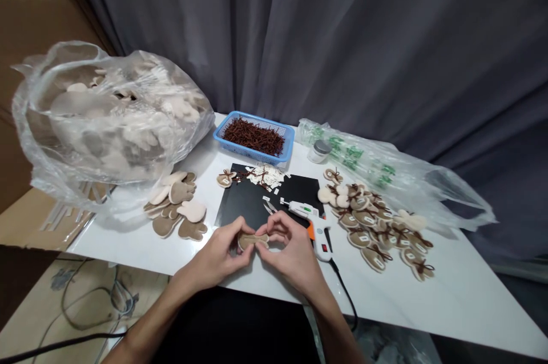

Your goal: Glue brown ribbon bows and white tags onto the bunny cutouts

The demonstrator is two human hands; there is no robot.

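Between my two hands is a small brown felt bunny-shaped piece (247,242) with a pale edge. My left hand (220,253) pinches its left end between thumb and fingers. Its right end is gripped by my right hand (291,247), thumb against the near edge. Under and beyond the hands lies a black mat (240,210). On the mat are a heap of small white labels (269,176), a pair of scissors (269,207) partly hidden, and a white glue gun (314,227) close to my right hand. A finished-looking bunny piece with a brown bow (225,178) rests at the mat's left corner.
Plain bunny pieces (165,226) lie at left, before a large plastic bag (128,107) of more. A blue basket (254,153) holds brown ties. At right are bowed, labelled pieces (372,258), a lidded jar (319,153) and a clear bag (449,193). The glue gun's cord (345,290) crosses the front edge.
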